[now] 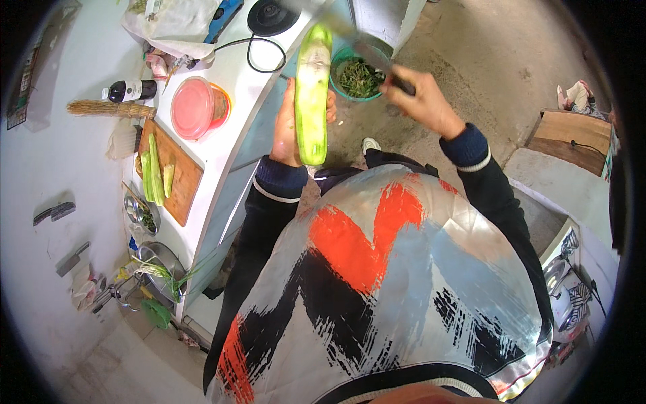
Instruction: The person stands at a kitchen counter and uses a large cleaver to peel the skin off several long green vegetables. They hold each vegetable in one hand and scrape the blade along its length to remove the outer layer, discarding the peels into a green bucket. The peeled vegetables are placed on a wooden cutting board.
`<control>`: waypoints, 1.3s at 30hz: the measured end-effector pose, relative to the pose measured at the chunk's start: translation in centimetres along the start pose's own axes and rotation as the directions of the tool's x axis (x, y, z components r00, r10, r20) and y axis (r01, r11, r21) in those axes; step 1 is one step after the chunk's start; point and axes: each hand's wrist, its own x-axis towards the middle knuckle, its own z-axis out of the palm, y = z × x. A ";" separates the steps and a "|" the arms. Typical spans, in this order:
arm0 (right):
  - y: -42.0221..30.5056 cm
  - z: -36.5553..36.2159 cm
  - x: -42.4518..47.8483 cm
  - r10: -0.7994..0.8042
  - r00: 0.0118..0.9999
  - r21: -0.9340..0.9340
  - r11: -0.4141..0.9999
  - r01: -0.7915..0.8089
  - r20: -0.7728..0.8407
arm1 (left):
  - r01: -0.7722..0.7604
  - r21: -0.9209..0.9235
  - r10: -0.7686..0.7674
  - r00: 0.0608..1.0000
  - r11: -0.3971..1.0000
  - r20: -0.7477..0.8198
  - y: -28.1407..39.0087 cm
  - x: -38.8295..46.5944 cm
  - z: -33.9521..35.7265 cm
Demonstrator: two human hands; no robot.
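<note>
My left hand is wrapped around a long peeled green gourd, held upright in front of me, its fingers showing past the far side. The gourd's skin side is pale green with a whitish patch near the top. In my right hand is a kitchen knife, gripped by its dark handle. Motion blurs the blade, which reaches up and left toward the gourd's top end; whether it touches cannot be told. Below and beyond the gourd sits a teal-rimmed basin holding dark green peelings or leaves.
Along the left runs a white counter. On it are a wooden cutting board with several green vegetable pieces, a pink-lidded tub, a dark bottle, a whisk brush and a metal bowl. A stool-like wooden top stands right.
</note>
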 end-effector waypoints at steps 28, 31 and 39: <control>-1.1 4.0 -3.5 -0.385 0.920 -0.319 0.883 0.344 -0.070 | -0.363 0.376 0.449 0.877 0.852 -0.170 -2.3 -1.8 -0.9; -0.8 3.9 -3.5 -0.398 0.914 -0.344 0.872 0.348 -0.083 | -0.398 0.350 0.472 0.867 0.848 -0.158 -2.6 -1.7 -0.9; -2.0 4.8 -3.3 -0.343 0.930 -0.375 0.885 0.274 -0.130 | -0.513 0.201 0.539 0.835 0.835 -0.110 -3.8 -1.6 1.6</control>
